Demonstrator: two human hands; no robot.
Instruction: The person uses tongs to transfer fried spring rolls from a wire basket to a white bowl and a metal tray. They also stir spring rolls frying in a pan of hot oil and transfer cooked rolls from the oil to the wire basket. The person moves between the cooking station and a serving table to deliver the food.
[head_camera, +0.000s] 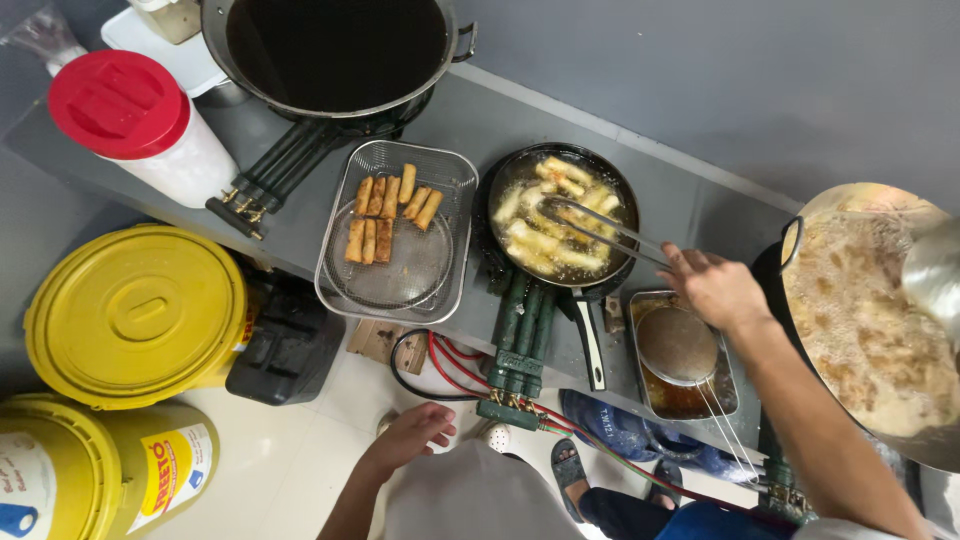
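My right hand (715, 287) grips metal tongs (600, 225) whose tips reach into a black frying pan (500, 188) of spring rolls (550, 240) frying in oil. To the pan's left stands a wire basket (440, 250) holding several browned spring rolls (385, 215). My left hand (412, 432) hangs below the counter edge, fingers loosely apart, holding nothing.
A large wok (860, 330) of bubbling oil sits at the right, a dark empty wok (335, 50) at the back. A skimmer rests in a small tray (680, 350). A red-lidded jug (135, 120) and yellow buckets (135, 315) stand at the left; gas hoses run below.
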